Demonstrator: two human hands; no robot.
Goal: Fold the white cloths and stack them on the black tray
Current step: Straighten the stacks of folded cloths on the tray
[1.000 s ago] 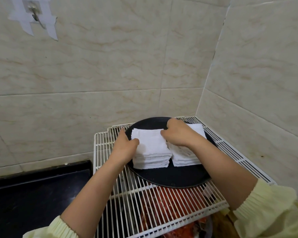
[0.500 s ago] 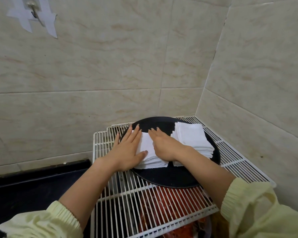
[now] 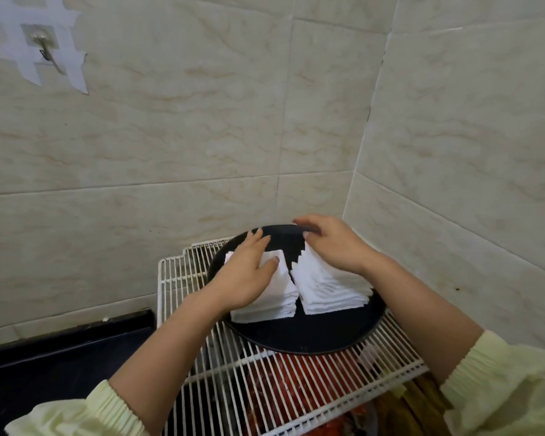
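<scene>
A round black tray [image 3: 312,336] lies on a white wire rack in the tiled corner. Two stacks of folded white cloths stand side by side on it. My left hand [image 3: 249,272] lies flat, fingers straight, on top of the left stack [image 3: 271,302]. My right hand [image 3: 331,243] rests on the far top of the right stack [image 3: 331,291], fingers bent over its far edge, and the stack's far edges fan out in steps. Whether those fingers hold any cloth is hidden.
The white wire rack [image 3: 183,272] spans a red object [image 3: 296,385] below it. A black countertop [image 3: 54,363] lies to the left. Tiled walls close in behind and to the right. A taped wall hook [image 3: 44,51] hangs at the upper left.
My right hand left the left stack and moved right onto the far top of the right stack. My left hand stayed flat on the left stack.
</scene>
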